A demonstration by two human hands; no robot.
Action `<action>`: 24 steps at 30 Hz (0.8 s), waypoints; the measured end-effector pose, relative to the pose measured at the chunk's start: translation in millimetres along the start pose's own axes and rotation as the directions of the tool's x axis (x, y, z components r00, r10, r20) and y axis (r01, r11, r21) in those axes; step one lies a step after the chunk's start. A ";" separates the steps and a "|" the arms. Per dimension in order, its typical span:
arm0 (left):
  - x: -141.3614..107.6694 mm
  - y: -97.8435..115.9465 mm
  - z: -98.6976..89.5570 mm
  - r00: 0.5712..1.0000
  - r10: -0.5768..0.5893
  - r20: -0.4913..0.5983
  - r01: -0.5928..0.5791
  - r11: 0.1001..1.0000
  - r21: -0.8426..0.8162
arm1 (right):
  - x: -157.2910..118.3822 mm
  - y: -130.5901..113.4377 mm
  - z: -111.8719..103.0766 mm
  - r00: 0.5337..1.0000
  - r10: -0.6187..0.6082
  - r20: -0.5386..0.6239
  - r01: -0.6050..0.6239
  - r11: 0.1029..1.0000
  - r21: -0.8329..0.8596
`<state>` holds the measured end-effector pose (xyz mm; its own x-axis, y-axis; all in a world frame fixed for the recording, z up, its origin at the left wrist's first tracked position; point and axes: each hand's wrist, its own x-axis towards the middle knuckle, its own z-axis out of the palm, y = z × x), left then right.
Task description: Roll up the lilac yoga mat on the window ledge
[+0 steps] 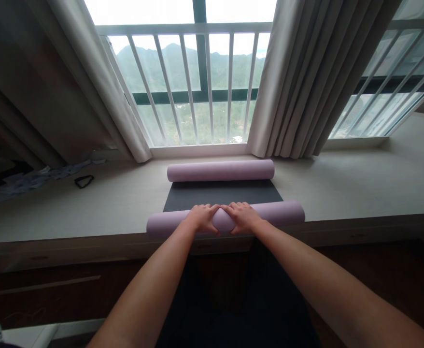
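A pale sill (360, 188) runs below the window (201, 53), where a left curtain (101, 82) and a right curtain (295, 87) hang. On the sill lies the mat (222, 191), dark grey between its pink far roll (220, 170) and near roll (284, 212), the latter along the edge. The left hand (203, 217) and right hand (244, 217) clamp the near roll's middle, fingers over the top, thumbs on the near side. A black loop (84, 181) lies to the left.
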<state>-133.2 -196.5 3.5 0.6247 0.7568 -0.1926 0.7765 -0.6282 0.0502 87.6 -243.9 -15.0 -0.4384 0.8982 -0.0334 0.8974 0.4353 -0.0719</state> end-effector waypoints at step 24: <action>2.4 -2.7 0.3 1.000 0.006 0.008 -0.006 1.000 -0.029 | 0.7 5.9 -0.2 1.000 -0.017 0.018 0.016 0.999 0.042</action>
<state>-133.8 -193.0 2.6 0.6288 0.7512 -0.2005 0.7748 -0.6272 0.0800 92.5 -240.7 -15.3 -0.4546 0.8893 -0.0503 0.8872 0.4471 -0.1141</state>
